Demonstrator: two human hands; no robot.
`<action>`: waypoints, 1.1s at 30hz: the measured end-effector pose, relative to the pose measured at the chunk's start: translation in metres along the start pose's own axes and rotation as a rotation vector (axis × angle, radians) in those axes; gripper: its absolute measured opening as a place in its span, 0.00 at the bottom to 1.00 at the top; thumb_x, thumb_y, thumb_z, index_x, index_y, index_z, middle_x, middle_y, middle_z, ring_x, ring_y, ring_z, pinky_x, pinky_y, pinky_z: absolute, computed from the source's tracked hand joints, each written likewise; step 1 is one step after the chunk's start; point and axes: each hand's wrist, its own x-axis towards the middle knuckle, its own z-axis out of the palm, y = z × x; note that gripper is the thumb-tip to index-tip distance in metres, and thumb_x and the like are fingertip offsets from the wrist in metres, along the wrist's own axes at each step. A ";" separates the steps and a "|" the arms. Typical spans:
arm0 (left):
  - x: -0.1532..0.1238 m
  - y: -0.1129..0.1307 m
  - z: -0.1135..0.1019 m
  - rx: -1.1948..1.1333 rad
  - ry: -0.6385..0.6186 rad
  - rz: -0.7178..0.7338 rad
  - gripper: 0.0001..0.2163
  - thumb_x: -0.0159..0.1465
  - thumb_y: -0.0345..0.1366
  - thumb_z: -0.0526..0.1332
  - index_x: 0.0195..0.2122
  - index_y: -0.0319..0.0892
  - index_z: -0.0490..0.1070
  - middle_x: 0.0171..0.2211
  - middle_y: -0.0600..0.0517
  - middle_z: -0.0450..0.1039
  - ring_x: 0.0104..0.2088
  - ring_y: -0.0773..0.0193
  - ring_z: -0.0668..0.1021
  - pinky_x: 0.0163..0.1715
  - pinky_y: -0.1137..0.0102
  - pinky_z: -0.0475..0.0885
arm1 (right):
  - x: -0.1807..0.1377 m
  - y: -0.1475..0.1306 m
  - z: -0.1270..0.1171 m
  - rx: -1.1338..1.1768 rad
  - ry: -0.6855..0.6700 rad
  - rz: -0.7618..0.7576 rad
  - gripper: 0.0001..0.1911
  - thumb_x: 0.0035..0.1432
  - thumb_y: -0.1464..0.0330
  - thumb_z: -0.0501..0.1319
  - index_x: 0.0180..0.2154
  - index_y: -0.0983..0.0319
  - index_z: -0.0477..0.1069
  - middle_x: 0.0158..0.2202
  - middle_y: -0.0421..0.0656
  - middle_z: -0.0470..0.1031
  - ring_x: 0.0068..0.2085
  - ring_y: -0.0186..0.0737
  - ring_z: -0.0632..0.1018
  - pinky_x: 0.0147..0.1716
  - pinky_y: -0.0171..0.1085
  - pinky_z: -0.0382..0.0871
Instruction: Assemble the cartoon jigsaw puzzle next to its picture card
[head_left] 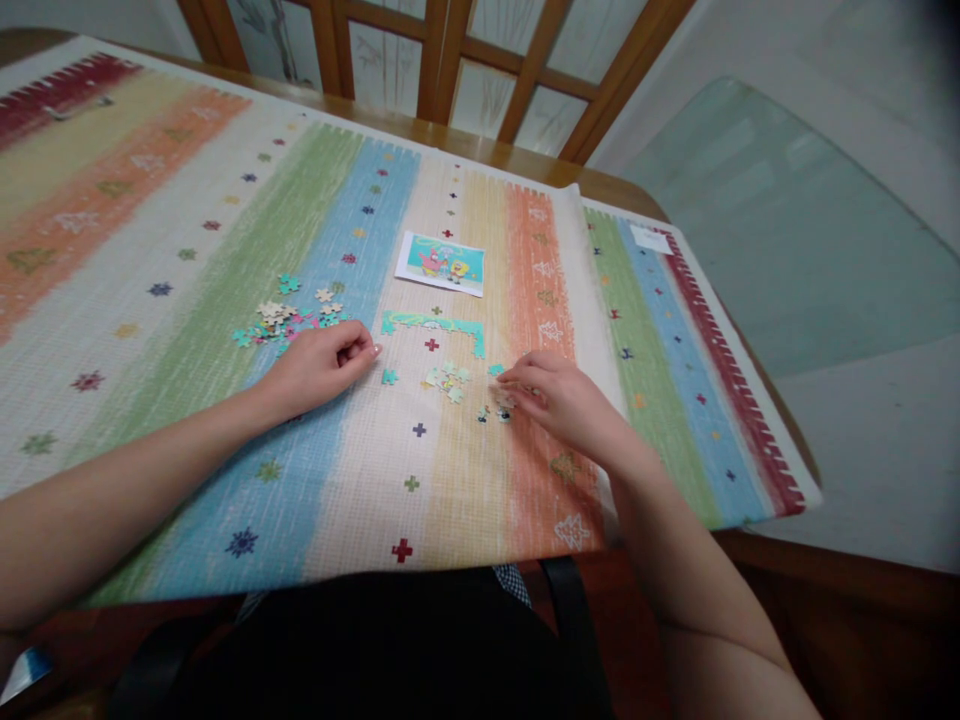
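My right hand (551,400) pinches a pale jigsaw puzzle piece (501,396) just above the cloth. Close to its fingertips lie a turquoise piece (496,370) and a few dark-and-white pieces (503,413). Curled closed, my left hand (326,362) rests beside the pile of loose puzzle pieces (276,314); nothing shows between its fingers. Between my hands, joined border pieces (435,322) form a top edge with a short right side. Below them sit a small cluster of yellowish pieces (448,382) and a single turquoise piece (389,377).
A printed picture card (440,264) with two cartoon figures lies beyond the joined border. The striped tablecloth (375,480) covers the table, with a white label (651,239) at its far right. Wooden-framed glass doors (435,60) stand behind the table.
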 end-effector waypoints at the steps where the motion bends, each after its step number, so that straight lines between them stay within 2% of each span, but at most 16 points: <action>1: 0.000 -0.001 0.000 -0.001 -0.002 0.005 0.15 0.69 0.49 0.56 0.34 0.43 0.70 0.24 0.56 0.69 0.25 0.64 0.71 0.29 0.69 0.62 | 0.005 -0.006 0.005 -0.020 -0.013 -0.025 0.12 0.72 0.69 0.58 0.47 0.62 0.81 0.42 0.51 0.80 0.44 0.48 0.79 0.45 0.45 0.71; 5: 0.000 -0.004 0.003 0.038 0.007 0.095 0.15 0.71 0.47 0.56 0.35 0.42 0.71 0.27 0.53 0.72 0.27 0.63 0.73 0.31 0.68 0.66 | 0.014 -0.028 0.023 -0.134 -0.043 -0.090 0.15 0.74 0.63 0.59 0.54 0.61 0.78 0.46 0.52 0.78 0.45 0.49 0.75 0.44 0.44 0.67; 8: -0.005 0.002 0.009 0.189 0.024 0.330 0.16 0.75 0.44 0.54 0.40 0.40 0.76 0.33 0.47 0.76 0.36 0.56 0.76 0.41 0.61 0.70 | 0.010 -0.042 0.034 -0.294 -0.033 -0.118 0.20 0.74 0.59 0.59 0.59 0.62 0.76 0.45 0.53 0.77 0.46 0.52 0.72 0.45 0.46 0.64; 10: -0.013 0.012 0.017 0.332 0.036 0.479 0.18 0.77 0.43 0.52 0.51 0.41 0.79 0.45 0.43 0.80 0.46 0.50 0.77 0.50 0.55 0.70 | 0.007 -0.046 0.037 -0.322 -0.047 -0.154 0.21 0.75 0.58 0.58 0.60 0.61 0.75 0.44 0.51 0.76 0.45 0.51 0.72 0.45 0.46 0.64; 12: -0.023 0.022 0.028 0.453 0.022 0.553 0.19 0.79 0.43 0.51 0.62 0.42 0.74 0.61 0.44 0.76 0.55 0.48 0.76 0.58 0.53 0.66 | 0.004 -0.042 0.035 -0.293 -0.024 -0.175 0.19 0.75 0.60 0.57 0.60 0.60 0.75 0.43 0.50 0.76 0.44 0.50 0.72 0.43 0.45 0.64; 14: -0.032 0.030 0.039 0.520 -0.037 0.599 0.22 0.80 0.42 0.49 0.70 0.40 0.66 0.72 0.45 0.65 0.65 0.47 0.70 0.65 0.54 0.61 | 0.001 -0.030 0.028 -0.234 0.068 -0.156 0.18 0.76 0.64 0.55 0.61 0.59 0.75 0.42 0.49 0.77 0.42 0.48 0.73 0.41 0.44 0.65; 16: -0.037 0.034 0.048 0.533 -0.101 0.628 0.24 0.80 0.43 0.49 0.72 0.38 0.62 0.74 0.46 0.60 0.72 0.48 0.64 0.71 0.56 0.54 | -0.002 -0.015 0.017 -0.154 0.208 -0.098 0.19 0.75 0.71 0.52 0.59 0.61 0.76 0.40 0.49 0.78 0.41 0.47 0.75 0.41 0.45 0.67; 19: -0.040 0.032 0.054 0.498 -0.150 0.623 0.25 0.81 0.44 0.48 0.74 0.39 0.60 0.75 0.48 0.59 0.75 0.50 0.59 0.75 0.57 0.46 | -0.011 0.004 -0.003 -0.067 0.372 0.057 0.18 0.73 0.70 0.54 0.56 0.56 0.79 0.38 0.47 0.79 0.42 0.48 0.78 0.43 0.47 0.70; 21: -0.040 0.029 0.054 0.462 -0.146 0.625 0.25 0.80 0.44 0.49 0.75 0.41 0.57 0.75 0.48 0.60 0.76 0.51 0.58 0.75 0.56 0.45 | -0.018 0.010 -0.016 -0.027 0.411 0.152 0.17 0.73 0.68 0.55 0.53 0.55 0.81 0.39 0.48 0.81 0.43 0.50 0.79 0.45 0.49 0.72; 24: -0.039 0.027 0.050 0.443 -0.122 0.640 0.27 0.80 0.42 0.51 0.77 0.42 0.51 0.76 0.46 0.57 0.76 0.50 0.57 0.75 0.55 0.48 | -0.028 0.013 -0.027 0.023 0.370 0.226 0.16 0.72 0.66 0.56 0.50 0.55 0.82 0.40 0.49 0.82 0.44 0.51 0.80 0.46 0.51 0.73; 27: -0.038 0.027 0.044 0.431 -0.077 0.652 0.30 0.79 0.41 0.54 0.78 0.43 0.47 0.76 0.43 0.55 0.77 0.49 0.56 0.75 0.53 0.51 | -0.032 0.014 -0.030 0.055 0.252 0.241 0.13 0.70 0.66 0.58 0.48 0.55 0.82 0.40 0.48 0.82 0.43 0.50 0.81 0.46 0.50 0.73; 31: -0.032 0.023 0.037 0.414 0.021 0.663 0.31 0.78 0.39 0.55 0.78 0.47 0.45 0.76 0.44 0.56 0.77 0.48 0.57 0.75 0.49 0.53 | -0.029 0.014 -0.019 0.135 0.019 0.141 0.09 0.69 0.66 0.63 0.45 0.57 0.83 0.40 0.47 0.81 0.43 0.47 0.80 0.46 0.46 0.72; 33: -0.030 0.020 0.035 0.393 0.047 0.654 0.31 0.77 0.40 0.55 0.78 0.52 0.44 0.76 0.46 0.57 0.76 0.48 0.59 0.75 0.49 0.54 | -0.026 0.012 -0.011 0.104 -0.053 0.083 0.09 0.69 0.65 0.64 0.45 0.58 0.83 0.38 0.47 0.80 0.42 0.46 0.78 0.44 0.44 0.70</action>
